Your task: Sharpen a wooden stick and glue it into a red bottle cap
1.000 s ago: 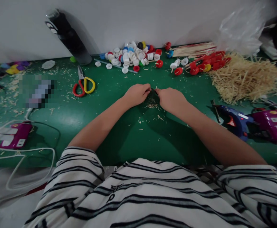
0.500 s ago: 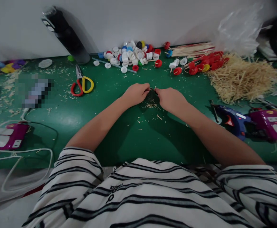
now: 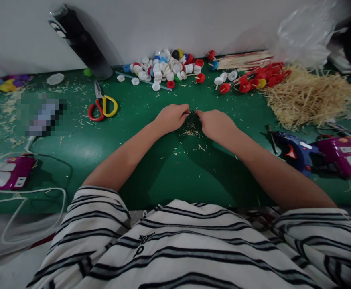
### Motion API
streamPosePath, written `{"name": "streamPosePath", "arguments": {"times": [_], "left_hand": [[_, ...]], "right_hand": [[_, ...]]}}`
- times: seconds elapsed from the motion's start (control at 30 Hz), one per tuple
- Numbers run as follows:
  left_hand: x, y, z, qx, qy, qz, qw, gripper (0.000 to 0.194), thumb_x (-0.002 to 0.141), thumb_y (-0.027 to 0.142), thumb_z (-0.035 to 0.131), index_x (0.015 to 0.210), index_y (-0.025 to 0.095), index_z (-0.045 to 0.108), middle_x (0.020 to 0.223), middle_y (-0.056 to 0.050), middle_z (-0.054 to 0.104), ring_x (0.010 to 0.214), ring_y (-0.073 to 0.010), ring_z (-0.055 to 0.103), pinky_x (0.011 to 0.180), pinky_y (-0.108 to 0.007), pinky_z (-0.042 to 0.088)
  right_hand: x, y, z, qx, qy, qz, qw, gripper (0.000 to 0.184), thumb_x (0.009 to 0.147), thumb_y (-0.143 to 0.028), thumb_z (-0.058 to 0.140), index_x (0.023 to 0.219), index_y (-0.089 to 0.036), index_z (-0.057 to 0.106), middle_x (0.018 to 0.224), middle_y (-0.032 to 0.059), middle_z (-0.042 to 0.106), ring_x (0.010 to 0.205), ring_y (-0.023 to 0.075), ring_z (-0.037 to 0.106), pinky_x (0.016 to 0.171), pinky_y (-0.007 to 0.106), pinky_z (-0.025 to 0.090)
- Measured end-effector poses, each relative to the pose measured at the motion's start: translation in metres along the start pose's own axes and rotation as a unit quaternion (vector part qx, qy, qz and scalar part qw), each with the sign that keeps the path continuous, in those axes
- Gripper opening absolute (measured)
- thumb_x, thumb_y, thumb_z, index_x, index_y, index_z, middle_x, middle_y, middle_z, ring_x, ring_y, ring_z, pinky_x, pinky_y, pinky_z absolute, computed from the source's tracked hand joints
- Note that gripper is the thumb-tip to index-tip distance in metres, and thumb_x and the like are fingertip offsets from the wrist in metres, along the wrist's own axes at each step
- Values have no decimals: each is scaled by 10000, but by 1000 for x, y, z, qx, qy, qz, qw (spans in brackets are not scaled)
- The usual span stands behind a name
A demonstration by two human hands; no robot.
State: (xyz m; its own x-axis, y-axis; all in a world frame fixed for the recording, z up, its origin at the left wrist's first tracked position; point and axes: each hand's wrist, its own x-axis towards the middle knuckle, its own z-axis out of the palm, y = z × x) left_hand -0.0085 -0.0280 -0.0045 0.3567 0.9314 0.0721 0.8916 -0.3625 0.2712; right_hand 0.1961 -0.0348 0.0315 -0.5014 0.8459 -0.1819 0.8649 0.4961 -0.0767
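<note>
My left hand [image 3: 173, 117] is closed in a pinch over the middle of the green table [image 3: 151, 176]. Facing it across a narrow gap, my right hand [image 3: 216, 123] is closed too, thumb and fingers pressed together. Whatever the fingertips hold is small, dark and mostly hidden, so I cannot name it. Below the gap lies a little heap of pale straw shreds [image 3: 191, 132], with loose bits scattered toward me. Scissors [image 3: 102, 105] with one red and one yellow handle lie to the left of my left hand.
Behind my hands are piled bottle caps [image 3: 166, 68], red caps on sticks [image 3: 247, 84] and thin wooden sticks [image 3: 244, 61]. Straw [image 3: 309, 96] and a blue glue gun [image 3: 295, 150] lie at right. A black bottle [image 3: 86, 48] stands at back left; a white cable [image 3: 55, 189] crosses the left side.
Both hands keep nearly the same pose and place, fingertips still pinched near each other. The whole view has shifted very slightly; nothing on the table has visibly moved.
</note>
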Motion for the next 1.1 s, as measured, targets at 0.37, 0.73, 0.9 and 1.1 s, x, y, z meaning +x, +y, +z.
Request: {"name": "streamPosePath", "arguments": {"times": [0.37, 0.73, 0.9, 1.1], "left_hand": [[0, 1, 1, 9, 4, -2, 1000, 275, 1045, 260, 486, 1163, 165, 715, 1050, -124, 786, 957, -256, 712, 817, -354, 493], [-1, 1, 1, 11, 5, -8, 1000, 250, 1056, 272, 489, 1149, 189, 705, 1059, -112, 789, 972, -248, 713, 827, -349, 485], [-1, 3, -2, 15, -5, -13, 1000, 264, 1053, 275, 487, 1164, 189, 711, 1042, -113, 789, 966, -257, 710, 796, -353, 467], [0, -1, 1, 2, 6, -2, 1000, 246, 1039, 264, 494, 1134, 193, 710, 1014, -111, 787, 915, -248, 699, 771, -351, 464]], "right_hand": [[-2, -1, -8, -10, -22, -16, 1000, 485, 1002, -153, 420, 1406, -107, 685, 1051, 212, 765, 842, 287, 672, 647, 365, 366], [-5, 11, -6, 9, -21, -18, 1000, 500, 1001, -208, 466, 1447, -166, 688, 1038, 194, 773, 861, 302, 689, 652, 361, 387], [-7, 10, -5, 19, -10, -3, 1000, 508, 1002, -217, 462, 1459, -188, 684, 1097, 189, 784, 883, 309, 700, 653, 369, 388], [-7, 9, -6, 23, -5, -4, 1000, 490, 1012, -236, 452, 1437, -180, 690, 1070, 186, 782, 865, 299, 704, 623, 357, 366]]}}
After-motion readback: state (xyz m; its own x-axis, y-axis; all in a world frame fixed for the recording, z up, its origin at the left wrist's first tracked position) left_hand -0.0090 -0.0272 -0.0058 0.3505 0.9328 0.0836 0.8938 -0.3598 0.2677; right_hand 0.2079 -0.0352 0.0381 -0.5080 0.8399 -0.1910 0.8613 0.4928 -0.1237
